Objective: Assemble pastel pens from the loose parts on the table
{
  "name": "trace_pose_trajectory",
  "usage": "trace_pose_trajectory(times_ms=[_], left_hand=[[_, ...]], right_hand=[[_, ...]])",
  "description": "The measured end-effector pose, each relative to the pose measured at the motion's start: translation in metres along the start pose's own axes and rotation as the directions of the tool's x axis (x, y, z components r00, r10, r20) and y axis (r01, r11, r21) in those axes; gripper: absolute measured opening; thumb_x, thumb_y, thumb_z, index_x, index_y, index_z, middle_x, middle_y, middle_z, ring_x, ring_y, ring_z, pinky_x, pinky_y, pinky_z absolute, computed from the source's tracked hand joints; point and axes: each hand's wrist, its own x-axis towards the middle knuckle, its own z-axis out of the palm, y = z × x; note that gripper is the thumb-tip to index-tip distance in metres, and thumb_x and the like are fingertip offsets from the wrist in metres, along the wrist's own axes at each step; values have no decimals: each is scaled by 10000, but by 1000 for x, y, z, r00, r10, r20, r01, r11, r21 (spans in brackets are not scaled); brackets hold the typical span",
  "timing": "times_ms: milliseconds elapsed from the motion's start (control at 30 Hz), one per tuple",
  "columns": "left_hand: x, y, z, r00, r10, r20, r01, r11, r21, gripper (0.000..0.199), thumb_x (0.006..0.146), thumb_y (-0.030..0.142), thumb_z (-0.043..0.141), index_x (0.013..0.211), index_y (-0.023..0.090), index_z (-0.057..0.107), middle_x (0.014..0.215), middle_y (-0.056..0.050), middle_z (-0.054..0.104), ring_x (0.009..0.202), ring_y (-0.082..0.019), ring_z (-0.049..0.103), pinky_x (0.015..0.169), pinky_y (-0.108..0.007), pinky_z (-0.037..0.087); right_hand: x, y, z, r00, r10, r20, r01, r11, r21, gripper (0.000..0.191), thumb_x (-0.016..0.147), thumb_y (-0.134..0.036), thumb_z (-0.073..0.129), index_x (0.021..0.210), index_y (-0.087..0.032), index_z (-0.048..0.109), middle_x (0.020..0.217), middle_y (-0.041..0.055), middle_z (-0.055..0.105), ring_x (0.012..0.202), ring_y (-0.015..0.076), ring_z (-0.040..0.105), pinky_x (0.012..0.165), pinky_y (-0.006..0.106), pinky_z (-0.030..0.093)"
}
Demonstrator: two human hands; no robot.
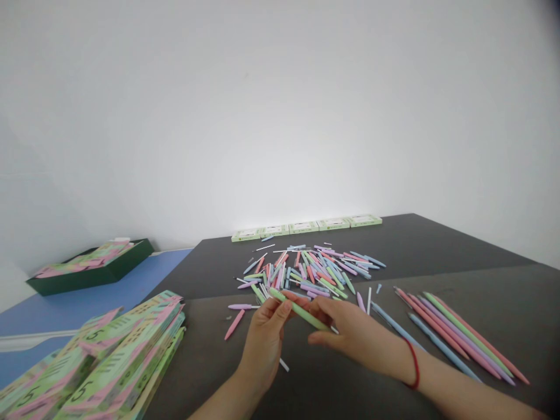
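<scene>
**Left hand [268, 329] pinching green pen barrel [308, 317] above black table [332, 388]**

From my remote seat I am watching the left thumb and forefinger pressing on the barrel's upper end, just this side of a loose pile of pastel pen parts [310, 273]. The right hand [347, 326] is curling around the lower end; I cannot tell whether its fingers are squeezing. A red cord [413, 363] is circling that wrist. Several slim pens [466, 333] are lying side by side at right. Flat boxes [304, 228] are lining the far edge, green-and-pink packs [126, 359] are heaping up at left, and a dark green tray [118, 269] is standing behind them.
</scene>
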Motion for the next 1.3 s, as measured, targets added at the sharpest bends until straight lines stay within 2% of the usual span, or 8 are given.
trace_pose_trajectory(times_ms=[100,300,533,600,767,967,1200,1300], left_hand=[[1,-2,-2,1000,3,2,-3,1000,6,102,818,190,620,877,168,700,877,-47,731,907,-207,650,909,-344,428],[-2,0,-1,999,-30,16,31,999,-33,90,819,198,623,868,165,691,876,-54,732,897,-216,657,898,-360,437],[0,-2,-4,1000,-12,-13,12,1000,0,91,817,198,625,870,159,688,885,-58,730,921,-224,654,891,-352,442],[0,0,-3,999,-28,-17,28,1000,-3,93,806,211,639,864,156,688,860,-61,731,907,-230,659,871,-355,454],[-1,4,1,997,-76,-32,76,997,-13,114,762,241,687,838,156,693,860,-71,731,879,-241,667,832,-356,474],[1,3,0,998,-53,-29,53,998,-19,102,774,223,677,837,145,696,865,-74,729,905,-230,659,860,-340,462],[-2,6,3,997,-76,-12,76,996,-39,98,783,228,670,848,162,700,834,-60,731,879,-226,664,844,-339,467],[-2,4,3,998,-63,-22,63,998,-24,100,782,229,667,848,160,697,855,-65,729,895,-228,658,855,-342,460]], right_hand=[[0,-4,4,995,-6,-97,-1,997,-71,164,782,-304,597,702,-188,512,657,-15,564,594,128,475,555,241,317],[3,6,9,935,64,349,-273,759,591,456,900,-517,312,820,-153,573,482,-41,489,422,115,457,491,246,366],[2,-1,1,995,-11,-95,8,999,-34,208,783,-350,613,687,-184,531,627,-25,556,582,120,460,553,237,307],[2,2,5,1000,20,16,-22,984,179,256,848,-387,526,696,-181,536,577,-27,551,548,116,479,560,238,333],[4,12,9,924,2,382,-290,655,698,446,870,-549,407,831,-141,584,535,-18,557,473,128,528,530,258,399],[2,-1,0,998,25,63,-43,957,289,198,777,-328,629,695,-172,539,624,-25,600,579,118,516,571,232,350],[2,5,6,940,33,341,-272,675,685,434,883,-540,389,819,-154,576,521,-31,530,482,130,528,525,254,379],[2,1,-1,972,35,233,-140,881,451,318,846,-476,504,793,-169,565,591,-18,579,550,133,538,545,245,370]])
